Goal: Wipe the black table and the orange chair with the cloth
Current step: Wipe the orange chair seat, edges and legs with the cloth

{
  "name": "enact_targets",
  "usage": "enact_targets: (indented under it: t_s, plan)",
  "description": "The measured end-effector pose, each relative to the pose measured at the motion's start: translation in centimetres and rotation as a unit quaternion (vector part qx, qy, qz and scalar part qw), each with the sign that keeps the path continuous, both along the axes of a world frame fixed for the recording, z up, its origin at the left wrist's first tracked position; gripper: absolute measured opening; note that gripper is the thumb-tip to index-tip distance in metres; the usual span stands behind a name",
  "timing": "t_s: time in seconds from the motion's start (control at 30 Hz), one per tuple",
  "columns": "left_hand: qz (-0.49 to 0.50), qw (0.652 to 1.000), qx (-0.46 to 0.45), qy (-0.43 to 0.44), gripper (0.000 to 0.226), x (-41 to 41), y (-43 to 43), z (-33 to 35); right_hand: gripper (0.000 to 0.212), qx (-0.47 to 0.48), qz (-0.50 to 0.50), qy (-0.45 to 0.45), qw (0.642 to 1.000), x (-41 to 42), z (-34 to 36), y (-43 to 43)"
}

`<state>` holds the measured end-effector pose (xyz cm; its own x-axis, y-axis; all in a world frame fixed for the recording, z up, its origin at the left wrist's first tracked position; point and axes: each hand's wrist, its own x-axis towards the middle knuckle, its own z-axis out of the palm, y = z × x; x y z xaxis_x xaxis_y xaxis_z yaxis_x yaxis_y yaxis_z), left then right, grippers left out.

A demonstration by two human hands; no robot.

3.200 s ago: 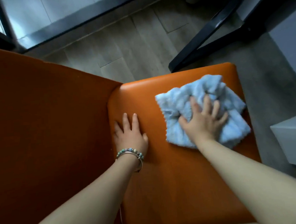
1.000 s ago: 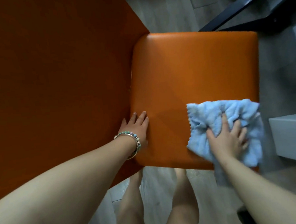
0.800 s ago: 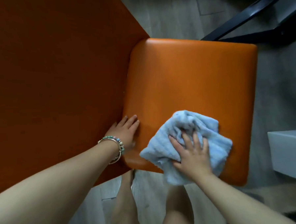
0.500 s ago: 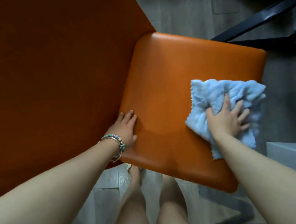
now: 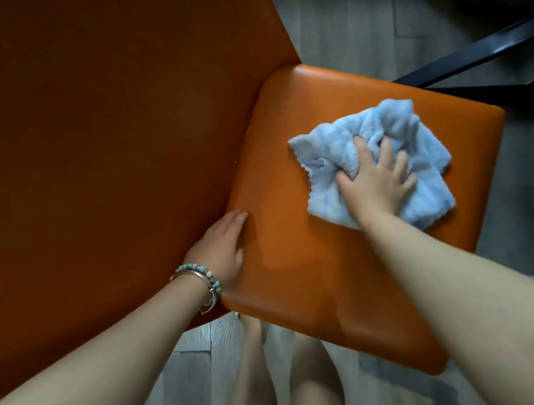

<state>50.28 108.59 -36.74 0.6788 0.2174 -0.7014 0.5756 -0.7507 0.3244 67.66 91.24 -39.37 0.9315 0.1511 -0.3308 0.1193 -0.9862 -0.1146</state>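
On the seat of the orange chair (image 5: pixel 309 262), toward its far right part, the blue cloth (image 5: pixel 325 159) lies bunched under my right hand (image 5: pixel 379 184). That hand is flat with the fingers spread, pressing down on the folds rather than closing round them. My left hand (image 5: pixel 222 251), with the bracelet (image 5: pixel 201 274) at the wrist, rests loose and flat on the seat's edge just beside the chair back (image 5: pixel 102 149), gripping nothing. I judge I am in the middle of wiping the seat. Because I only press on the cloth, a quick stroke could let it slide out from under my palm. It is also close to the right edge, so a push that way might carry it over onto the floor (image 5: pixel 343 28). Crumpled like this, it touches little of the seat at once, and I could leave strips unwiped, above all near the corner closest to my legs (image 5: pixel 259 373). If my left hand lifts, a hard stroke may shift the chair. Of the black table I see only dark bars (image 5: pixel 468 58) beyond the seat, so I cannot tell whether it is wiped.
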Motion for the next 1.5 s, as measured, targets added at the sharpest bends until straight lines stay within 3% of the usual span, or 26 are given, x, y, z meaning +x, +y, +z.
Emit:
enact_targets:
  t_s: [0.07,0.13,0.17,0.23,0.3,0.37,0.43,0.53,0.63,0.73,0.83,0.9,0.97,1.07,1.13,1.2,1.3,1.43,1.5]
  plan:
    - [0.15,0.989,-0.01,-0.012,0.065,0.3,0.2,-0.2,0.07,0.012,-0.005,-0.007,1.0,-3.7,-0.1,2.0]
    - [0.271,0.962,-0.032,-0.025,0.062,0.5,0.4,-0.2,0.076,0.062,0.203,-0.024,0.977,-9.0,-1.5,1.9]
    - [0.301,0.952,-0.043,-0.026,0.061,0.4,0.4,-0.2,0.077,0.068,0.335,-0.021,0.94,-10.9,-1.8,1.3]
    - [0.334,0.94,-0.059,-0.03,0.061,0.1,0.3,0.0,0.077,0.083,0.469,-0.028,0.879,-11.4,-2.5,0.1]
    - [0.34,0.937,-0.067,-0.029,0.063,-0.4,0.2,0.2,0.078,0.077,0.445,-0.04,0.891,-8.5,-2.3,0.8]
    - [0.32,0.945,-0.057,-0.019,0.065,-0.7,0.0,0.1,0.07,0.051,0.338,-0.075,0.937,-4.3,-1.6,2.9]
    - [0.314,0.948,-0.047,-0.008,0.065,-0.8,-0.4,-0.2,0.062,0.023,0.212,-0.03,0.977,1.4,-0.9,6.0]
    - [0.322,0.946,-0.041,-0.012,0.063,-1.2,-1.2,-0.3,0.055,0.011,0.15,-0.005,0.989,6.2,0.1,11.7]
    - [0.37,0.927,-0.047,-0.039,0.06,-1.4,-1.3,-0.4,0.048,-0.003,0.186,0.014,0.983,5.1,-0.2,14.9]
    - [0.437,0.89,-0.076,-0.111,0.048,-1.5,-1.5,0.1,0.05,-0.013,0.291,0.025,0.956,1.8,0.4,13.2]
    - [0.46,0.864,-0.081,-0.185,0.059,-1.6,-2.3,1.3,0.056,0.023,0.474,0.035,0.88,-3.8,0.1,9.9]
    - [0.471,0.858,-0.079,-0.19,0.069,-1.9,-2.8,1.6,0.059,0.038,0.55,0.044,0.833,-5.7,-0.1,8.4]
    - [0.459,0.866,-0.068,-0.184,0.065,-2.2,-2.7,1.6,0.055,0.041,0.539,-0.007,0.841,-3.4,-0.6,8.8]
    - [0.439,0.88,-0.078,-0.165,0.05,-2.5,-2.2,1.3,0.049,0.009,0.345,-0.015,0.939,2.6,-0.4,11.7]
    - [0.451,0.872,-0.114,-0.152,0.048,-2.6,-1.9,1.3,0.047,0.002,0.254,0.004,0.967,3.8,0.4,13.4]
    - [0.472,0.856,-0.143,-0.152,0.048,-2.6,-1.8,1.3,0.048,-0.016,0.3,0.007,0.954,1.3,1.1,13.8]
    - [0.488,0.845,-0.141,-0.167,0.065,-3.0,-2.2,1.0,0.053,-0.01,0.442,0.04,0.896,-4.8,0.3,11.4]
    - [0.453,0.882,-0.065,-0.107,0.045,-4.0,-2.8,1.1,0.063,0.024,0.569,0.016,0.822,-6.6,-0.3,7.3]
    - [0.371,0.925,-0.039,-0.074,0.045,-4.9,-3.3,0.7,0.073,-0.001,0.536,-0.03,0.843,-3.5,-0.5,7.7]
